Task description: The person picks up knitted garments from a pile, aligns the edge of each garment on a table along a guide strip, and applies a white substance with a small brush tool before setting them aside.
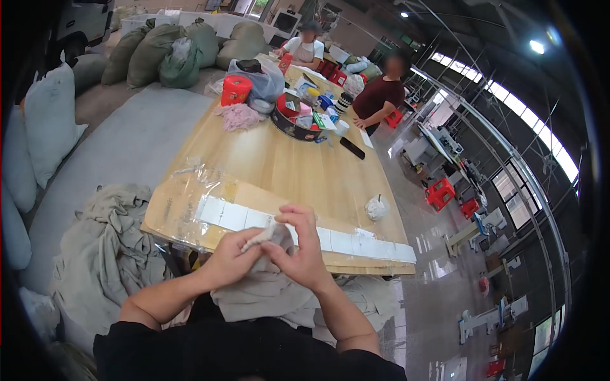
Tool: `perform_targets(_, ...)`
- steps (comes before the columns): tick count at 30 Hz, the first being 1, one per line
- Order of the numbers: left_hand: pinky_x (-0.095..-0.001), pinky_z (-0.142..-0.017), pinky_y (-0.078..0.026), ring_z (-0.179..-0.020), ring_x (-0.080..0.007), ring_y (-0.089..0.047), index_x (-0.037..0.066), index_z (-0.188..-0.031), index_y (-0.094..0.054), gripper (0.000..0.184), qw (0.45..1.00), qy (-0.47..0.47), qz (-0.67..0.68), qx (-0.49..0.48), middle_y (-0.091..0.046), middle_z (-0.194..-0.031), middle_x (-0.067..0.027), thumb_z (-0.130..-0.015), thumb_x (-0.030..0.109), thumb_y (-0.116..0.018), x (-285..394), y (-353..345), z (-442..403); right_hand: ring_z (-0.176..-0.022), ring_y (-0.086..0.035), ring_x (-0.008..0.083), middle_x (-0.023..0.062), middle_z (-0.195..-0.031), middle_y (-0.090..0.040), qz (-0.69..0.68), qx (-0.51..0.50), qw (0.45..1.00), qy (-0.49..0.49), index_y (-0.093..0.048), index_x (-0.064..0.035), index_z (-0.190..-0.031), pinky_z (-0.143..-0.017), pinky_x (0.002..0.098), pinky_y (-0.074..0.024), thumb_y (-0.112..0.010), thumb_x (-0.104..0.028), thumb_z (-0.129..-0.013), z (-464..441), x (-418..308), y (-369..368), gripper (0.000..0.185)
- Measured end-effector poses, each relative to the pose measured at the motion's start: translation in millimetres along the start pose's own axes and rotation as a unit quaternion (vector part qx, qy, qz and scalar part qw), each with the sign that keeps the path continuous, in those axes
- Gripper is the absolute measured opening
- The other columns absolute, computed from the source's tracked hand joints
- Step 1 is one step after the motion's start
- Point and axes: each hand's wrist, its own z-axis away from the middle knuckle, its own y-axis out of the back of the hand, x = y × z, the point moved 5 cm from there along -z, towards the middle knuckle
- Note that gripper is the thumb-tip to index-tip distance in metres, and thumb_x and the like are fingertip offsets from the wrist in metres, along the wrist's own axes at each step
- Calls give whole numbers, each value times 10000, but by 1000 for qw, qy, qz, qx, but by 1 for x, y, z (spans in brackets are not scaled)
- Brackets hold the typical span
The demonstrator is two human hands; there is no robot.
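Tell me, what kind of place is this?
Probably a clothing workshop: there are bulging sacks, a big rumpled heap of beige cloth, and what look like sewing stations in a row on the right.

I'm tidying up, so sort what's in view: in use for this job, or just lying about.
In the job:
beige cloth, held in left hand, right hand touching
fabric heap, probably

Apparently lying about:
phone
red tub
black tub
pink cloth
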Motion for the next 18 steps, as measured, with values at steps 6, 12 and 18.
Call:
perform_targets(6, -231, -679, -433, -747, -77, -537, -12, -943, -581, 227, 993, -64, 0, 103, -608, -808, -18, -885, 190, -495, 26, 30, 9, -661, -475, 90, 65, -687, -526, -185, -301, 900, -255, -550, -14, -911, -598, 246, -405, -551, -131, -828, 52, 41, -4, 144)
perform_targets(12, -211, -654, -453, -737, -74, -560, 47, -927, -571, 237, 923, -153, 157, 318, -598, -839, -10, -887, 269, -498, 63, 127, 44, -621, -480, 67, 45, -677, -541, 62, -223, 960, -155, -559, 2, -918, -550, 216, -399, -494, -64, -814, 68, 14, 104, 139)
perform_targets(18, -229, -679, -469, -750, -85, -575, 51, -926, -573, 247, 926, -124, 125, 335, -606, -848, -19, -893, 281, -488, 61, 152, 74, -697, -521, 106, 67, -769, -572, 97, -106, 965, -221, -563, 18, -932, -625, 217, -416, -466, 71, -763, 79, -21, 194, 202)
